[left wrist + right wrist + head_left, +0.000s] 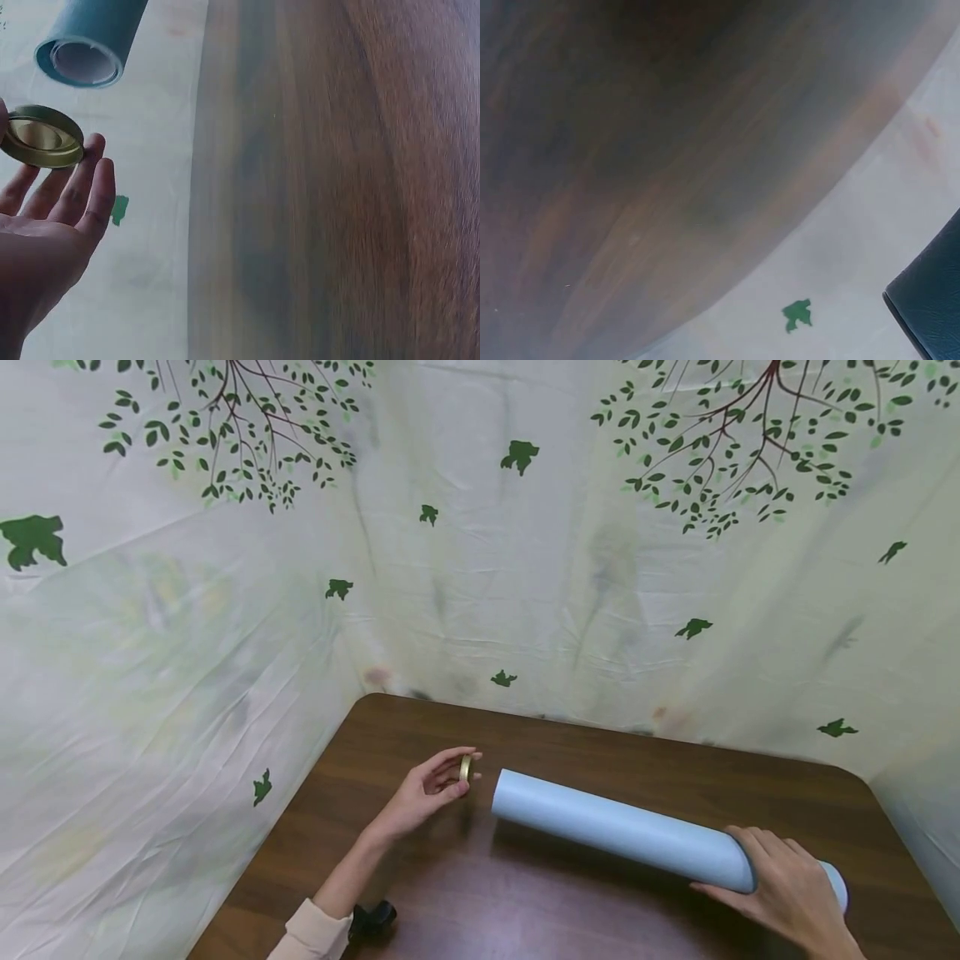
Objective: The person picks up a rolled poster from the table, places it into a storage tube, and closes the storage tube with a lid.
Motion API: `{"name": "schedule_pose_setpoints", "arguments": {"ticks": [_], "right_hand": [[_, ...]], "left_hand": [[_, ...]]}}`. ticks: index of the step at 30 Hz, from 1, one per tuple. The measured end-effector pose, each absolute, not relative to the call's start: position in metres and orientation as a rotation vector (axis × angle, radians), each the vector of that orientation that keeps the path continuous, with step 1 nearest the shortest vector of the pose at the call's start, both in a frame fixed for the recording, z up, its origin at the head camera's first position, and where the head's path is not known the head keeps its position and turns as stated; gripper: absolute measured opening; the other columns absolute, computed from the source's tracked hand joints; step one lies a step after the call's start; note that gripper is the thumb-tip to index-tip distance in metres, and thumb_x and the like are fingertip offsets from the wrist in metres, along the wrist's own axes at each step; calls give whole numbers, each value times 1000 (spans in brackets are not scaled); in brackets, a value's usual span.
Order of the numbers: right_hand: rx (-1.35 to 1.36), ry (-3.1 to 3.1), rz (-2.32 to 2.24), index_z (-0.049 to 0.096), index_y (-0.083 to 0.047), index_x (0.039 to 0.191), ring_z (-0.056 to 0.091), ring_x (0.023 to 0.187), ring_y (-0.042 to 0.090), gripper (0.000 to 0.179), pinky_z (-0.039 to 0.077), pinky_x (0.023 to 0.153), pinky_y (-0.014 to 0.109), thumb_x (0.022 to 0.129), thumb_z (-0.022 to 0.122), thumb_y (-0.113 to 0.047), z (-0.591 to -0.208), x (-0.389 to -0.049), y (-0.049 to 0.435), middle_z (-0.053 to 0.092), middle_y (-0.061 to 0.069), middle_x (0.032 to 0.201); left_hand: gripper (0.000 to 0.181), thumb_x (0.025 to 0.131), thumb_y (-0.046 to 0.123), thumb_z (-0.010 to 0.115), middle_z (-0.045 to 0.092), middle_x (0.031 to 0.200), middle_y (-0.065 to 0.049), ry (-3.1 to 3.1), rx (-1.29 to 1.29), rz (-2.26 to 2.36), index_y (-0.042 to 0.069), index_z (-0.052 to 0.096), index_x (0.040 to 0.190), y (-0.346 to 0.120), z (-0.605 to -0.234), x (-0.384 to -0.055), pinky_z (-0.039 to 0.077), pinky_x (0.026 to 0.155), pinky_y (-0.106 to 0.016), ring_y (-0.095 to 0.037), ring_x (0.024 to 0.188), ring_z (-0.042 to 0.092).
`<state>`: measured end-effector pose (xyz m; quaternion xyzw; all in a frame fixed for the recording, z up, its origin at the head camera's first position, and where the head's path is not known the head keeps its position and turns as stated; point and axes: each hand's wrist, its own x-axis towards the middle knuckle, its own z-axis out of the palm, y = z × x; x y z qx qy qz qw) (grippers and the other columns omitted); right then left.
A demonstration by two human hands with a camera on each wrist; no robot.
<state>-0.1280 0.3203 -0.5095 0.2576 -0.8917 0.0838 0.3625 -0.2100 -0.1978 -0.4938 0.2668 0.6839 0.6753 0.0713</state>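
Note:
My left hand (429, 787) pinches a round gold metal lid (466, 768) between thumb and fingers, just left of a long light-blue tube (615, 827). In the left wrist view the hollow inner side of the lid (41, 137) faces the camera. The tube's near end (82, 60) stands open there, with a white roll (84, 61) inside it. Around the other end of the tube, my right hand (787, 881) grips from above, holding it tilted over the table. In the right wrist view only a corner of the tube (930, 296) shows; the hand itself is out of frame.
Beneath both hands lies a brown wooden table (570, 910) with rounded corners. Pale cloth (480, 568) printed with green leaves and branches hangs behind it and along the left side. A black device (372, 920) sits at the left wrist.

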Motion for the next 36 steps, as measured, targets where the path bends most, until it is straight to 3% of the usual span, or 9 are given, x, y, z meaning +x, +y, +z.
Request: {"name": "schedule_pose_setpoints", "arguments": {"ticks": [7, 16, 22, 36], "right_hand": [[679, -2255, 235, 74, -3, 105, 67, 70, 22, 92, 46, 64, 38, 45, 91, -71, -507, -131, 317, 73, 7, 87], [646, -2342, 233, 74, -4, 107, 68, 73, 21, 91, 48, 66, 40, 42, 94, -65, -508, -129, 316, 74, 7, 89], [665, -2312, 261, 74, -5, 107, 67, 73, 20, 91, 46, 67, 37, 43, 94, -66, -507, -130, 313, 73, 5, 90], [715, -2228, 263, 74, -4, 105, 67, 70, 21, 91, 45, 67, 36, 53, 84, -78, -504, -137, 310, 73, 4, 88]], "left_hand": [[57, 100, -1, 63, 52, 150, -28, 2024, 881, 2022, -1, 43, 154, -190, -493, -207, 57, 94, -24, -12, 127, 65], [56, 101, 7, 65, 59, 145, -21, 2125, 832, 1920, 10, 48, 155, -187, -488, -202, 60, 92, -32, -13, 120, 68], [56, 99, 5, 68, 57, 145, -24, 2113, 811, 1919, 8, 51, 152, -184, -486, -200, 59, 87, -27, -12, 110, 70], [59, 98, 16, 72, 57, 151, -7, 2254, 814, 1723, 28, 53, 152, -183, -480, -197, 58, 96, -30, -21, 128, 65]]}}
